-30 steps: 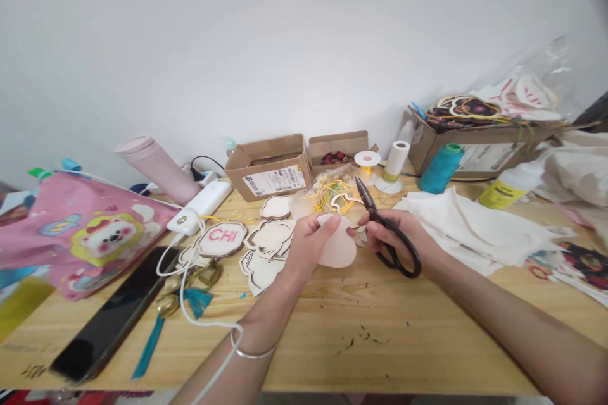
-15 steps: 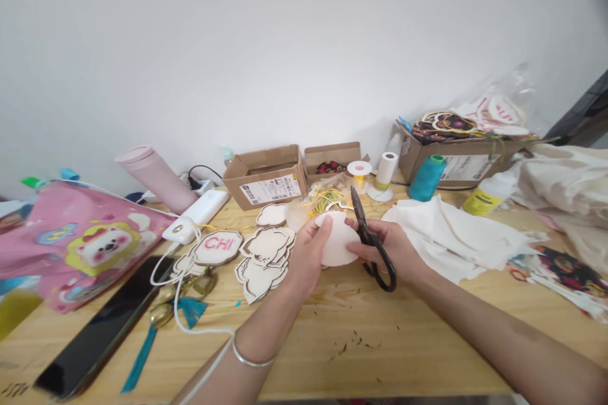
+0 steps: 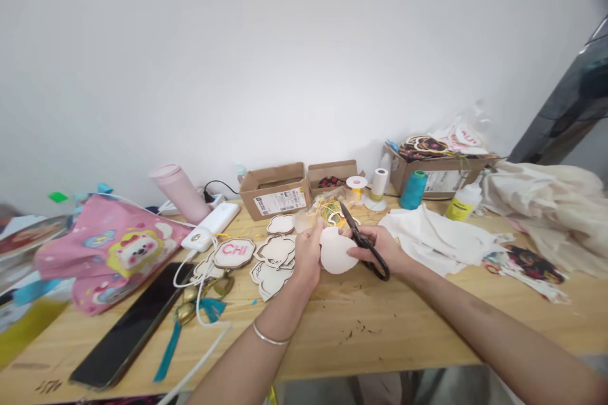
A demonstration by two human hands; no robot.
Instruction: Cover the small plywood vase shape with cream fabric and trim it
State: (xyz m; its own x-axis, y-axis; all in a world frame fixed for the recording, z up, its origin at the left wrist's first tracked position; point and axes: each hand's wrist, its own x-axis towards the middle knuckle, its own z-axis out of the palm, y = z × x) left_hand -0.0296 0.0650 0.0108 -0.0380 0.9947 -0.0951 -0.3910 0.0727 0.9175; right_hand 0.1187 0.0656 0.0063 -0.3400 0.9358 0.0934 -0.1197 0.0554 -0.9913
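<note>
My left hand (image 3: 310, 253) is closed on the left edge of a small white rounded piece (image 3: 338, 254), which looks like fabric or card. My right hand (image 3: 380, 248) holds black scissors (image 3: 363, 243), their blades pointing up and away. Its fingertips also touch the right edge of the white piece. Just left of my left hand lie several wood-edged white shapes (image 3: 275, 253). One plaque, lettered CHI (image 3: 234, 253), rests farther left. Beyond the white piece is a tangle of yellow and green thread (image 3: 332, 212). White cloth (image 3: 422, 237) lies right of my right hand.
Cardboard boxes (image 3: 275, 191) stand along the wall, with thread spools (image 3: 379, 186), a teal cone of thread (image 3: 413, 190) and a yellow-labelled bottle (image 3: 463, 204). At left are a pink bag (image 3: 114, 253), a tumbler (image 3: 180, 193), a phone (image 3: 135, 323) and a white cable (image 3: 199, 310).
The view has shifted, so the table's front edge shows more. The left thumb has moved from the white piece's face to its edge, and the scissors stay in my right hand.
</note>
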